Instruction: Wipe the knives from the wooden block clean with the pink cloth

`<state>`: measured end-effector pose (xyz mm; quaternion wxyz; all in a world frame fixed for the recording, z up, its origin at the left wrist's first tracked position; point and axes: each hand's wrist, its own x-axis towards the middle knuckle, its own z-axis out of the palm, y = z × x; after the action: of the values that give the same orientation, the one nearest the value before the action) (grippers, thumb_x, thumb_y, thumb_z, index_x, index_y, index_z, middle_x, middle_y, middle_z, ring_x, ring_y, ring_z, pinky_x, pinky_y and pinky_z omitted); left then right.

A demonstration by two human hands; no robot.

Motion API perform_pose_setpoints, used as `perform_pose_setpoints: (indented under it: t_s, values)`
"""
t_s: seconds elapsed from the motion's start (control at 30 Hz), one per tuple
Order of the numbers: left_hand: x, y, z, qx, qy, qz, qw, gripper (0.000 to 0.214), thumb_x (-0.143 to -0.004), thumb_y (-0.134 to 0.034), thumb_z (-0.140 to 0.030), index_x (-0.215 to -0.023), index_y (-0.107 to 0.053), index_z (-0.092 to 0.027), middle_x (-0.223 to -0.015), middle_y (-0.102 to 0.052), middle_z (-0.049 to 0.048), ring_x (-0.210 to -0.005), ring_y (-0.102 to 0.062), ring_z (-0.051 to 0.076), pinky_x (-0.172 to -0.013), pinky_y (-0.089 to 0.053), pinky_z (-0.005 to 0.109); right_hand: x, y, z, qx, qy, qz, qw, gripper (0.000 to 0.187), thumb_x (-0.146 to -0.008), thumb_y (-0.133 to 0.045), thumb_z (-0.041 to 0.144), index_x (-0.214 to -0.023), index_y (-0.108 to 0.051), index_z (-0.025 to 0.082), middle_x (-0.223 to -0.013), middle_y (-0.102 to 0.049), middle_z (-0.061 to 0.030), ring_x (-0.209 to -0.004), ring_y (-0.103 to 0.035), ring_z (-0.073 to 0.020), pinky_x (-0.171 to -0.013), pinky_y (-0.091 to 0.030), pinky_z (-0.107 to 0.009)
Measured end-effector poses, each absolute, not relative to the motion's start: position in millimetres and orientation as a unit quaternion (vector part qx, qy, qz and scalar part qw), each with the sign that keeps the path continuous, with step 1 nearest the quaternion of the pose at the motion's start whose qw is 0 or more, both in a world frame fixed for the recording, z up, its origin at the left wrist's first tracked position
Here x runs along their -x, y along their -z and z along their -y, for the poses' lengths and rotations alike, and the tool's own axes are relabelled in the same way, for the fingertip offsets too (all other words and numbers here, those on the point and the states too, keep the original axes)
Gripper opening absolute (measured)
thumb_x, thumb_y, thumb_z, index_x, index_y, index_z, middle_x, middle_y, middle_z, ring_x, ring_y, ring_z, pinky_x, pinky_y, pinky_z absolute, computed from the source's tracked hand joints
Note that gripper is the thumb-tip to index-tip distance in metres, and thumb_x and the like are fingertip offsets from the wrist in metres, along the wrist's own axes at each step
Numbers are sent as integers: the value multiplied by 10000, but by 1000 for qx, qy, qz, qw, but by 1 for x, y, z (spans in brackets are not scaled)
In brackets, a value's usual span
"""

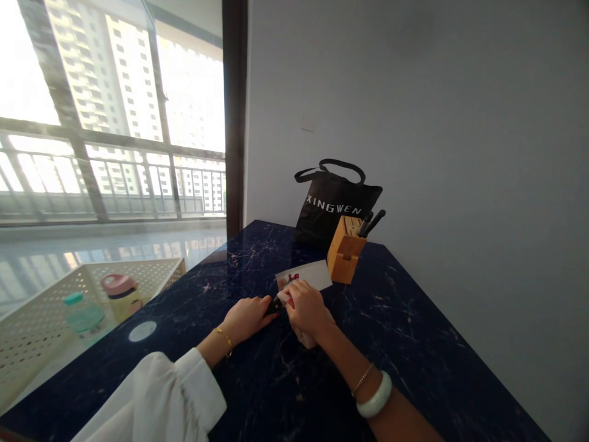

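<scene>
My left hand (pixel 248 318) is closed around the black handle of a cleaver (pixel 307 274). The wide pale blade lies flat on the dark blue marbled table (pixel 405 319) and points away from me. My right hand (pixel 307 309) is curled over the base of the blade, right beside my left hand. Its fingers are pressed on a small red and white thing (pixel 289 294) that I cannot make out. A pale lump (pixel 304 338) shows under my right wrist.
A wooden knife block (pixel 344 252) with two black-handled knives stands just beyond the blade. A black bag (pixel 334 205) leans on the wall behind it. A white disc (pixel 142 331) lies near the table's left edge. A white perforated basket (pixel 41 307) to the left holds bottles.
</scene>
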<state>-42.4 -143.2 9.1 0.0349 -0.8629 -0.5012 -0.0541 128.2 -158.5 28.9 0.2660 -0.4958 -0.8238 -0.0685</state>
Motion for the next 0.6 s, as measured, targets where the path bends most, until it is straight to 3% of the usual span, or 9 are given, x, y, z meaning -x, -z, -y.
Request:
perform_pose_setpoints:
  t_s: [0.6]
  values:
    - [41, -13, 145, 852, 47, 521, 19, 470, -823, -281, -545, -959, -530, -170, -856, -644, 100, -772, -628, 253, -661, -461, 321, -129, -32, 159, 501, 64, 833, 227, 159, -757, -444, 141, -885, -524, 190, -897, -544, -42, -893, -459, -159, -772, -328, -256]
